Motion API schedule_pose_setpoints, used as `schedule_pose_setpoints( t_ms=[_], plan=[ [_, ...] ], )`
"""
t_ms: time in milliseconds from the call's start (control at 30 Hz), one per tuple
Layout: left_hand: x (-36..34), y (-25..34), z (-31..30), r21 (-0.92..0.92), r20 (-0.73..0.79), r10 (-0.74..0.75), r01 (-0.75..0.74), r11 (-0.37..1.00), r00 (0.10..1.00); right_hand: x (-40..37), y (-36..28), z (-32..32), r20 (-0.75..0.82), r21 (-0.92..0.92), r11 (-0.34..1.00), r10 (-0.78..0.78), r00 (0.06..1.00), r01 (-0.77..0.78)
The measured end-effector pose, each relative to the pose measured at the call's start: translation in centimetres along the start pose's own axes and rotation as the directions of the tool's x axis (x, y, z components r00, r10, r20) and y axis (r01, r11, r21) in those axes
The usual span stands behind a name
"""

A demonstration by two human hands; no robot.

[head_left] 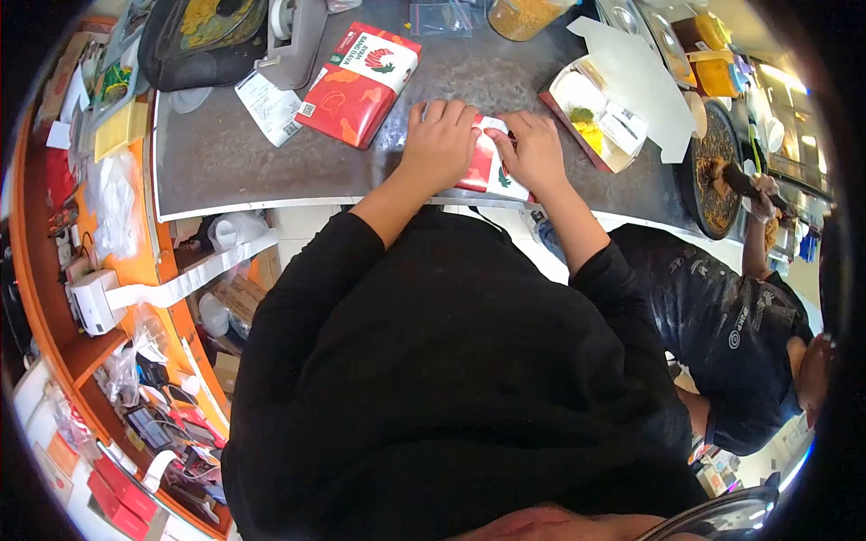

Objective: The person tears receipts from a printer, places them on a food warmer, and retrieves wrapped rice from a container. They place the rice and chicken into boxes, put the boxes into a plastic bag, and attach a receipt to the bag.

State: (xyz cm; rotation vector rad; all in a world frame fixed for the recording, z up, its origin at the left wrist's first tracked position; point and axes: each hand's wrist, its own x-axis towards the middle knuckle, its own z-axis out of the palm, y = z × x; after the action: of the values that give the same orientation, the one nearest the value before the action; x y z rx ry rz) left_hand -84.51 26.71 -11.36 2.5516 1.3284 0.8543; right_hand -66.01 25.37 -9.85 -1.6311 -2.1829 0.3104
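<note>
Both my hands are on a red and white box near the table's front edge. My left hand (439, 144) covers the left side of this box (483, 169), its fingers bent over the top. Across the right side lies my right hand (530, 151), fingers bent and the thumb pointing inward. What the fingertips grip is partly hidden. A closed red box (361, 84) with a white label band lies to the left, beside a printed paper slip (269, 106). On the right, an open box (591, 113) holds rice, yellow food and a white packet, its lid raised.
The metal table (216, 171) carries a tape dispenser (293, 41), a dark pan (203, 45) and a tub of crumbs (526, 16). At the right, a person in black (722, 316) works by a large round pan (713, 171). Orange shelves (158, 243) stand left.
</note>
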Motion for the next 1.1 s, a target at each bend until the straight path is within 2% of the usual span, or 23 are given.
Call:
schedule_pose_setpoints(
  t_ms=[67,167,200,300,400,433,500,533,633,700,767,833,900,1000,1067,1100],
  plan=[
    [-0.1,0.0,0.0,0.019,0.004,-0.024,0.024,1.0,1.0,0.6,-0.2,-0.3,0.079,-0.103,0.994,0.029,0.996,-0.021],
    [-0.3,-0.1,0.0,0.035,0.022,-0.065,0.064,0.997,0.998,1.3,0.0,-0.3,-0.008,-0.22,0.97,-0.107,0.994,0.103],
    [-0.3,-0.1,0.2,0.028,0.037,-0.078,0.077,0.997,0.996,1.6,-0.8,-1.1,0.067,-0.189,0.98,-0.051,0.996,0.063],
    [-0.6,-0.6,0.3,0.03,-0.017,-0.075,0.075,0.997,0.997,0.3,-3.0,-2.8,0.302,-0.103,0.957,-0.228,0.926,0.27],
    [-0.9,-0.5,-1.0,-0.095,-0.177,-0.097,0.081,0.992,0.98,0.4,-4.9,-2.9,0.431,-0.208,0.961,-0.076,0.899,0.181],
    [-1.0,-0.5,-1.6,-0.119,-0.241,-0.098,0.071,0.99,0.966,0.7,-5.3,-3.2,0.447,-0.188,0.972,-0.042,0.894,0.14],
    [-1.8,-0.7,-3.7,-0.258,-0.237,-0.079,0.016,0.966,0.968,1.6,-6.1,-3.6,0.483,-0.15,0.987,0.025,0.875,0.055],
    [-2.6,-0.9,-5.0,-0.328,-0.234,-0.075,-0.006,0.945,0.969,2.0,-5.9,-3.7,0.492,-0.035,0.999,0.017,0.87,0.0],
    [-5.2,-2.4,-9.3,-0.362,-0.31,-0.101,-0.019,0.932,0.945,3.6,-4.7,-4.7,0.509,0.286,0.949,-0.034,0.86,-0.132],
    [-8.2,-4.0,-12.0,-0.318,-0.34,-0.207,0.095,0.943,0.917,5.2,-5.8,-6.1,0.487,0.468,0.868,-0.094,0.868,-0.169],
    [-11.1,-6.0,-14.2,-0.25,-0.386,-0.348,0.266,0.931,0.854,7.8,-7.9,-7.0,0.414,0.457,0.886,-0.14,0.9,-0.072],
    [-14.1,-8.8,-16.3,-0.127,-0.478,-0.414,0.405,0.905,0.775,10.7,-10.4,-6.7,0.329,0.378,0.925,-0.167,0.929,0.032],
    [-17.3,-12.8,-18.4,-0.106,-0.552,-0.488,0.523,0.845,0.676,13.9,-13.4,-4.8,0.239,0.222,0.964,-0.198,0.951,0.145],
    [-20.3,-18.2,-23.7,-0.154,-0.605,-0.593,0.653,0.741,0.531,17.0,-17.5,-0.6,0.336,-0.053,0.994,0.104,0.936,-0.092],
    [-22.9,-22.9,-27.2,-0.18,-0.633,-0.627,0.702,0.689,0.454,17.4,-19.4,0.7,0.346,-0.306,0.948,0.199,0.917,-0.09],
    [-24.1,-25.3,-29.0,-0.081,-0.635,-0.604,0.736,0.672,0.481,17.7,-20.4,1.1,0.343,-0.419,0.905,0.23,0.911,-0.071]
  ],
)
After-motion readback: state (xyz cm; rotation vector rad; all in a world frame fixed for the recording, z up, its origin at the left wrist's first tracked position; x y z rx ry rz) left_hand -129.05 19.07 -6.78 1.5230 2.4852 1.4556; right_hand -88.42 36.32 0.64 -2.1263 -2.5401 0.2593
